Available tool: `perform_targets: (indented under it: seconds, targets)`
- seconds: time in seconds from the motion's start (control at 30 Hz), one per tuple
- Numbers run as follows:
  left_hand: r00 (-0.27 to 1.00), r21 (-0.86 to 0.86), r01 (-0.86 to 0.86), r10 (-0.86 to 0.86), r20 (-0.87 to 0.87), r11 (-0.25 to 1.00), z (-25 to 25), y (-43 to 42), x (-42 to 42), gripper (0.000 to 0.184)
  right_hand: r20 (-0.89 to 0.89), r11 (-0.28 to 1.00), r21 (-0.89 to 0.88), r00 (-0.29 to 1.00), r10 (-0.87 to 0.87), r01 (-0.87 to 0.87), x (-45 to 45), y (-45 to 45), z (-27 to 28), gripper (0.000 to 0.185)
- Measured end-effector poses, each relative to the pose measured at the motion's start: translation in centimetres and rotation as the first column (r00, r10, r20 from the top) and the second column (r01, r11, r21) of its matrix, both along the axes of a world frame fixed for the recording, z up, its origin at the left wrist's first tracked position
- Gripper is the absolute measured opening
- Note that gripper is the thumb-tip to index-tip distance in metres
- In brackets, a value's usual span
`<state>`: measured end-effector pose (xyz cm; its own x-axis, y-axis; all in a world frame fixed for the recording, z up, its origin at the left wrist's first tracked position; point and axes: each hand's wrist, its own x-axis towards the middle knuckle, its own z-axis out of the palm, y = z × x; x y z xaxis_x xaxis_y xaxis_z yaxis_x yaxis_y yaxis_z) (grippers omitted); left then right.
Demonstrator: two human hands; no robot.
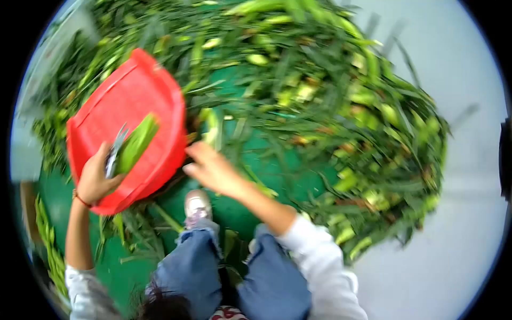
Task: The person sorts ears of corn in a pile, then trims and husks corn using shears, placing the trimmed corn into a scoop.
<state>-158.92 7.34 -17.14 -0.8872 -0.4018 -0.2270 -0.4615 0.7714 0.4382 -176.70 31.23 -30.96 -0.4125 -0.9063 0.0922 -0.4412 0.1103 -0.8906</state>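
My left hand is over the near left side of a red plastic basin, its fingers closed around a small pair of scissors with grey metal blades pointing up and away. Against the scissors lies a green leafy piece, like a corn husk; whether it is gripped too is hard to tell. At the basin's right rim is my right hand, blurred, with thumb and fingers apart and nothing visible in it. Contact with the rim cannot be made out. Inside the basin only bare red bottom shows around the hand.
A large heap of green husks and leaves curves around the front and right of the green floor. My shoe stands just below the basin. Pale flooring lies to the right, and more green stalks lie at the left.
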Motion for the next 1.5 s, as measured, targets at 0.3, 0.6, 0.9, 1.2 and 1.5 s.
perform_targets:
  seconds: [0.3, 0.6, 0.9, 1.2, 1.5]
  targets:
    - [0.919, 0.486, -0.225, 0.350, -0.183, 0.844, -5.7, -2.5, 6.2, 0.056, -0.138, 0.863, 0.219, 0.890, -0.434, 0.455, 3.4, 19.1, -1.9, 0.035]
    - [0.934, -0.392, 0.324, -0.356, -0.010, 0.861, -9.5, 2.8, 7.7, 0.040, -0.235, 0.267, 0.517, 0.435, -0.869, 0.813, 16.1, 39.1, -3.6, 0.020]
    - [0.847, -0.433, 0.531, -0.443, 0.294, 0.728, -8.0, -7.4, 21.7, 0.049, -0.295, -0.056, 0.069, -0.033, -0.955, 0.996, 3.7, 46.0, -2.6, 0.025]
    - [0.863, -0.300, 0.494, -0.418, 0.284, 0.816, -3.4, 2.5, 8.9, 0.052, -0.317, 0.510, -0.077, 0.464, -0.827, 0.857, -6.7, 28.8, 2.3, 0.022]
    - [0.195, 0.516, -0.818, 0.967, -0.165, 0.253, -10.4, -0.7, 21.2, 0.043, 0.226, 0.960, 0.278, 0.968, -0.107, 0.041, -2.7, 8.7, 2.1, 0.042]
